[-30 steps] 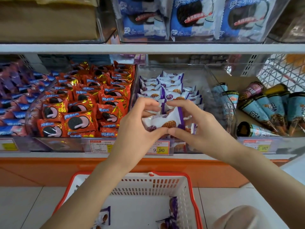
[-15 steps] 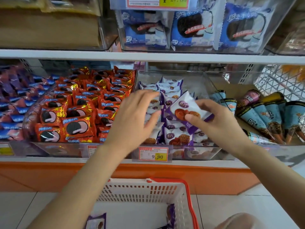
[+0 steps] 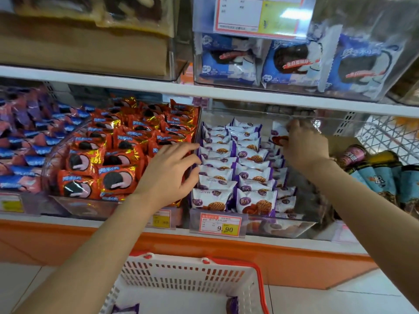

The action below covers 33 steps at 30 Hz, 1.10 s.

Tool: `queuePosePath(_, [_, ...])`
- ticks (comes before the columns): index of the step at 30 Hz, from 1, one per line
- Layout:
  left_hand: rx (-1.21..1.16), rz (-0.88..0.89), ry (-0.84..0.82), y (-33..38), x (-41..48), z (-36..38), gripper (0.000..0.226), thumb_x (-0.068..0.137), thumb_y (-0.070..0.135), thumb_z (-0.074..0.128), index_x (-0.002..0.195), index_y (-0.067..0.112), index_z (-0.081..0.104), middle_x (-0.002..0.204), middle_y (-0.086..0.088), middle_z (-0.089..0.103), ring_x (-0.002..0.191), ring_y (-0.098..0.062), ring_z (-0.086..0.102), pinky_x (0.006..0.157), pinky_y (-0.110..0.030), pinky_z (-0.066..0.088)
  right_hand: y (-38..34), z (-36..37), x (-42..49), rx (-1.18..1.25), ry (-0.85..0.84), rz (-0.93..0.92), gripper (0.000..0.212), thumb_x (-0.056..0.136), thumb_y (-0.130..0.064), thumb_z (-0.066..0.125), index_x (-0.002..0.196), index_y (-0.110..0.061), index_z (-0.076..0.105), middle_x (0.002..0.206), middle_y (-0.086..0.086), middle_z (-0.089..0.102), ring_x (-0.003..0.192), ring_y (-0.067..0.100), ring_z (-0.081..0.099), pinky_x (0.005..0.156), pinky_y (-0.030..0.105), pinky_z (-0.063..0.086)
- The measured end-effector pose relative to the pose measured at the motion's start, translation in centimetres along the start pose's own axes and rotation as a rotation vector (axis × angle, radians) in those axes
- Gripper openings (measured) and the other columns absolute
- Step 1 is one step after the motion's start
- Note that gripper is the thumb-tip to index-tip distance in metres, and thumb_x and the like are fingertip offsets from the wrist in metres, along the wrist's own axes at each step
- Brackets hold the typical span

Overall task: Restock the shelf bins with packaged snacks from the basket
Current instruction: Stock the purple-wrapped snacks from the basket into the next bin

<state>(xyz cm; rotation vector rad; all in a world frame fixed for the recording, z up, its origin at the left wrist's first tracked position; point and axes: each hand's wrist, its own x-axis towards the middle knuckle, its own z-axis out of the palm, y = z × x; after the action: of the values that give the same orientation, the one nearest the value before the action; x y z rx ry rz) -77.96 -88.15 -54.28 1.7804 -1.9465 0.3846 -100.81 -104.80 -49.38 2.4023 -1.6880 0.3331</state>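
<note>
Red cookie packs (image 3: 108, 159) lie to the left of your left grip (image 3: 169, 175). It is wide, fingers spread, with the fingertips at the left edge of the clear bin (image 3: 283, 228). Rows of purple-white snacks (image 3: 226, 171) fill the bin's left and middle. Your right grip (image 3: 303, 148) pinches one snack packet (image 3: 277, 134) at the bin's back right. The basket (image 3: 181, 275) sits below the shelf.
</note>
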Motion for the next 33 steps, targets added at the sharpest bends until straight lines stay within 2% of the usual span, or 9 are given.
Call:
queuePosePath(2, [-0.019,-0.003,0.003,0.0,0.0,0.1,0.034,0.088,0.028,0.04,0.09,0.009,0.069,0.119,-0.009,0.063,0.104,-0.027,0.058,0.088,-0.036,0.04,-0.4,1.1,1.0,-0.14,-0.032,-0.017,0.05,0.094,-0.017,0.051,0.138,-0.004,0.032,0.131,0.018,0.049,0.12,0.035,0.049,0.089,0.04,0.045])
queuePosePath(6, [-0.039,-0.002,0.022,-0.3,0.0,0.2,0.032,0.086,0.027,0.042,0.088,0.011,0.07,0.117,-0.007,0.064,0.102,-0.025,0.058,0.087,-0.033,0.036,-1.0,2.8,2.9,-0.298,-0.046,-0.06,0.042,0.092,-0.015,0.053,0.133,-0.008,0.042,0.131,0.013,0.053,0.126,0.03,0.042,0.098,0.037,0.038])
queuePosePath(10, [-0.044,-0.008,0.025,-0.4,0.1,0.3,0.032,0.086,0.028,0.042,0.089,0.013,0.071,0.117,-0.006,0.064,0.101,-0.025,0.059,0.086,-0.031,0.034,-1.1,3.3,4.6,-0.216,-0.028,-0.097,0.041,0.091,-0.007,0.055,0.13,-0.011,0.046,0.126,0.014,0.056,0.127,0.03,0.04,0.096,0.037,0.037])
queuePosePath(15, [-0.031,0.0,0.025,-0.4,0.1,0.4,0.032,0.086,0.029,0.042,0.088,0.013,0.071,0.117,-0.007,0.064,0.101,-0.025,0.06,0.086,-0.03,0.033,-1.4,3.3,5.5,-0.099,-0.139,-0.081,0.043,0.089,0.008,0.048,0.129,-0.006,0.044,0.126,0.023,0.052,0.119,0.037,0.048,0.093,0.041,0.043])
queuePosePath(18, [-0.033,0.0,0.032,-0.5,0.1,0.4,0.032,0.085,0.028,0.043,0.088,0.013,0.07,0.117,-0.007,0.064,0.101,-0.026,0.06,0.086,-0.03,0.033,-1.6,4.0,5.8,-0.139,-0.135,-0.072,0.045,0.09,0.007,0.049,0.132,-0.004,0.04,0.127,0.025,0.051,0.121,0.037,0.045,0.093,0.041,0.043])
queuePosePath(21, [-0.031,0.007,0.04,-0.6,0.1,0.5,0.031,0.085,0.028,0.043,0.087,0.012,0.07,0.117,-0.007,0.064,0.1,-0.026,0.06,0.085,-0.03,0.033,-1.8,4.9,6.2,-0.267,-0.111,-0.08,0.047,0.089,-0.001,0.052,0.133,-0.006,0.036,0.129,0.02,0.053,0.127,0.036,0.036,0.1,0.04,0.036])
queuePosePath(26, [-0.023,0.022,0.048,-0.7,0.1,0.5,0.031,0.085,0.027,0.043,0.086,0.011,0.07,0.116,-0.009,0.064,0.1,-0.026,0.06,0.084,-0.03,0.032,-2.3,5.3,6.8,-0.338,-0.074,-0.032,0.041,0.092,-0.007,0.049,0.132,-0.005,0.041,0.133,0.021,0.046,0.127,0.035,0.036,0.101,0.039,0.035])
queuePosePath(30, [-0.022,0.022,0.048,-0.7,0.1,0.5,0.031,0.085,0.028,0.043,0.086,0.012,0.07,0.116,-0.008,0.064,0.1,-0.026,0.06,0.084,-0.03,0.032,-2.1,5.5,6.9,-0.289,0.01,-0.07,0.046,0.088,0.001,0.053,0.132,0.0,0.04,0.133,0.024,0.041,0.122,0.039,0.041,0.096,0.042,0.039])
queuePosePath(33, [-0.026,0.021,0.046,-0.7,0.1,0.5,0.031,0.085,0.027,0.043,0.085,0.012,0.07,0.116,-0.008,0.064,0.1,-0.027,0.06,0.084,-0.03,0.032,-1.7,5.5,6.8,-0.223,-0.005,-0.139,0.053,0.081,0.011,0.055,0.131,0.001,0.039,0.13,0.025,0.041,0.115,0.041,0.048,0.09,0.044,0.044])
